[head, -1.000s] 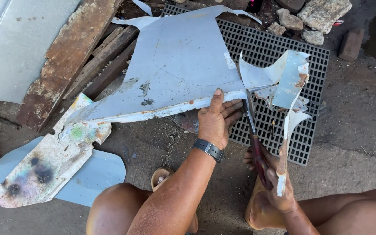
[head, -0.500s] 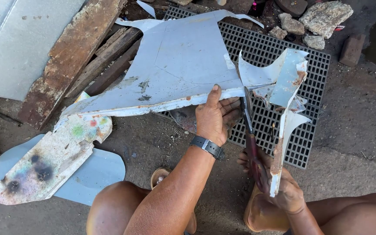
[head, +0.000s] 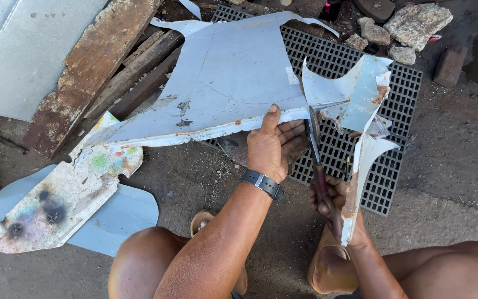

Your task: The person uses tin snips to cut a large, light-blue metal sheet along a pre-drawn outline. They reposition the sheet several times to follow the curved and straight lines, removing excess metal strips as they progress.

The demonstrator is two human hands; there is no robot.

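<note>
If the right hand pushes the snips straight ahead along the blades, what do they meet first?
The right hand points the snips up-frame into the grey metal sheet; beyond lies the black grate, though depth is unclear.

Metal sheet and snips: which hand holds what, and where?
Left hand grips the metal sheet by its lower edge; right hand holds the snips by the handles.

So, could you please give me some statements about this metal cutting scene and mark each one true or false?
1. The left hand grips the edge of the large metal sheet. True.
2. The right hand holds a hammer. False: it holds snips.
3. A wristwatch is on the left wrist. True.
4. The sheet lies over a wooden table. False: a black plastic grate lies under it.
5. Rocks lie beyond the grate. True.
</note>
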